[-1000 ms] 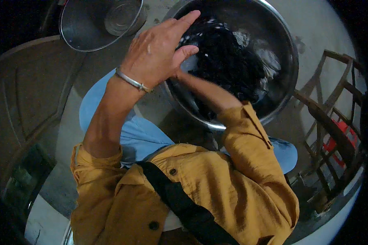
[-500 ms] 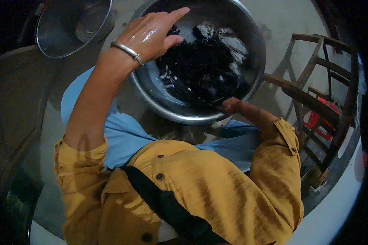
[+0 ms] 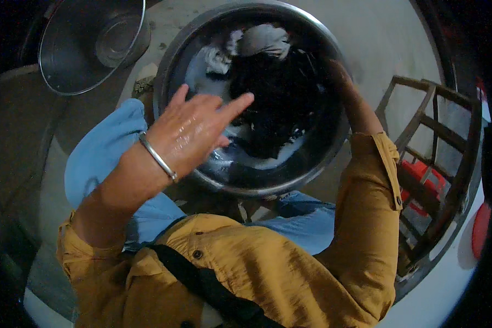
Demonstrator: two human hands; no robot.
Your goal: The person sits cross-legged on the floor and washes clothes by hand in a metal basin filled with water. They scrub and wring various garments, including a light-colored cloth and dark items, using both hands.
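Note:
A wide metal basin (image 3: 259, 192) stands in front of my legs. Inside it lies a heap of wet black cloth (image 3: 276, 101), with a grey-white cloth (image 3: 262, 41) at its far side and a smaller pale bundle (image 3: 218, 59) to the left. Foamy or shiny water shows around the heap. My left hand (image 3: 194, 128), wet and wearing a metal bangle (image 3: 157, 157), is held over the near left of the basin, fingers spread, holding nothing. My right hand (image 3: 338, 75) reaches to the basin's right inner side, beside the black cloth; its fingers are lost in shadow.
An empty-looking metal bucket (image 3: 87, 49) is tipped at the far left. To the right stands a slatted wooden frame (image 3: 443, 128), with a red plastic thing (image 3: 421, 183) behind its slats. My knees in blue trousers (image 3: 101, 147) flank the basin's near side.
My left hand has drawn back nearer to me. My right hand has moved from the basin's near edge to its right side. The cloths lie differently, the pale ones now far and left.

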